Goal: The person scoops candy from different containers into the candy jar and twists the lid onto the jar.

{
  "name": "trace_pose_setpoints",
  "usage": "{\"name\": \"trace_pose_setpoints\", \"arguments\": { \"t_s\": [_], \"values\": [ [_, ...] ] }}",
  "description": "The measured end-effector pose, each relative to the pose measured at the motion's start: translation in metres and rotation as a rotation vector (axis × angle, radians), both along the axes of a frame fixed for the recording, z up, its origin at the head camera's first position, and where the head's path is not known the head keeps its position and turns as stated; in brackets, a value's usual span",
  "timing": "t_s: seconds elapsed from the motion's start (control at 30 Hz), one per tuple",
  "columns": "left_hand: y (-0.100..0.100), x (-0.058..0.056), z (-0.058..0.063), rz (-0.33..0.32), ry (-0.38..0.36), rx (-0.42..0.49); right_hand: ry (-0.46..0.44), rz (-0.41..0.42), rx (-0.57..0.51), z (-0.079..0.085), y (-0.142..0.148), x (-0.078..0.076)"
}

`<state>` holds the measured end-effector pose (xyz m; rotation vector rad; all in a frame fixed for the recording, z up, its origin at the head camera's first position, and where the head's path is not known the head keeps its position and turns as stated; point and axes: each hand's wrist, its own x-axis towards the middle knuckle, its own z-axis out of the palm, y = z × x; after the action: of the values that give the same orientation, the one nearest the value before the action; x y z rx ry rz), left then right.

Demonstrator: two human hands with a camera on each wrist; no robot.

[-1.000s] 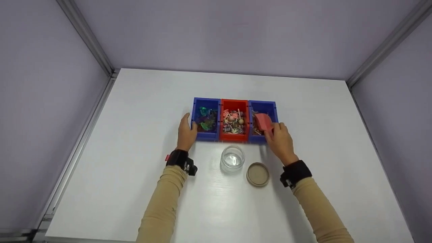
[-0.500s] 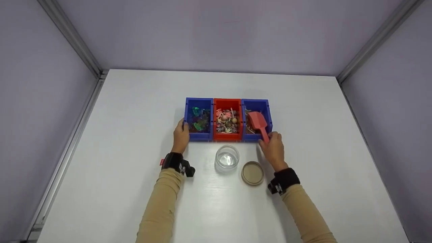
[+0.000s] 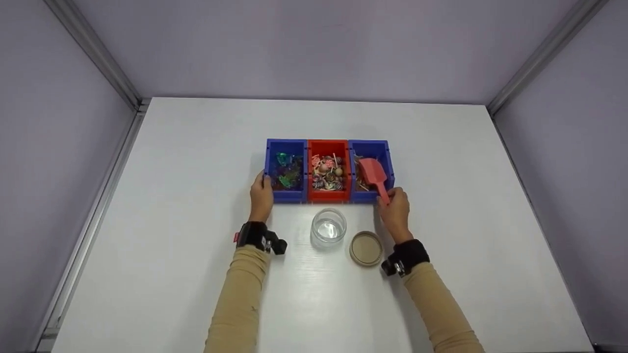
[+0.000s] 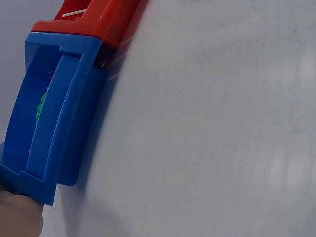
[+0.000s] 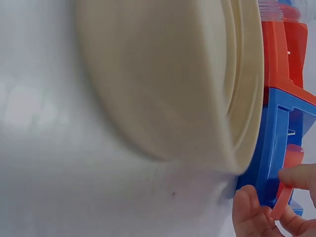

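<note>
My left hand (image 3: 261,197) grips the left side of a blue bin (image 3: 289,197), its thumb at the rim; in the left wrist view only part of the hand shows at that bin's corner. Green and dark translucent pieces lie inside. My right hand (image 3: 396,210) pinches the handle of a pink scoop (image 3: 373,171). The scoop's blade lies in the right blue bin (image 3: 362,197), over thin pale sticks and brownish bits it partly hides. Between them, a red bin (image 3: 328,196) holds wrapped lollipops (image 3: 327,171).
In front of the bins stands a clear open jar (image 3: 328,228). A beige round lid (image 3: 366,248) lies right of it, near my right wrist, and looms large in the right wrist view. All rest on a white table (image 3: 162,220) with grey walls behind and beside it.
My left hand's fingers have gone from spread beside the bin to holding its side. My right hand has drawn back along the scoop toward the handle's end, and more of the handle shows.
</note>
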<state>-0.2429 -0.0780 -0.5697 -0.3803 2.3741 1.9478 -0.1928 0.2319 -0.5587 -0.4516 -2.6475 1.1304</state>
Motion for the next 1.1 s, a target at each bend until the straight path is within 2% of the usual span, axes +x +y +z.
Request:
{"name": "trace_pose_setpoints", "arguments": {
  "t_s": [0.3, 0.43, 0.6, 0.7, 0.9, 1.1],
  "values": [
    [-0.006, -0.001, 0.002, 0.032, -0.016, 0.072, 0.015, 0.037, -0.057, 0.007, -0.005, -0.005],
    [-0.006, -0.003, 0.004, 0.041, -0.024, 0.099, -0.005, 0.044, -0.101, 0.01, -0.006, -0.008],
    [-0.004, -0.002, 0.004, 0.044, -0.052, 0.128, -0.05, 0.064, -0.11, 0.01, 0.001, -0.006],
    [-0.005, -0.001, 0.005, 0.053, -0.056, 0.141, -0.045, 0.067, -0.112, 0.011, 0.001, -0.004],
    [-0.005, -0.002, 0.005, 0.063, -0.057, 0.139, 0.007, 0.073, -0.025, 0.018, 0.0, -0.005],
    [0.0, -0.002, 0.002, 0.048, -0.071, 0.142, -0.081, 0.1, 0.123, 0.038, 0.004, -0.006]
  ]
}}
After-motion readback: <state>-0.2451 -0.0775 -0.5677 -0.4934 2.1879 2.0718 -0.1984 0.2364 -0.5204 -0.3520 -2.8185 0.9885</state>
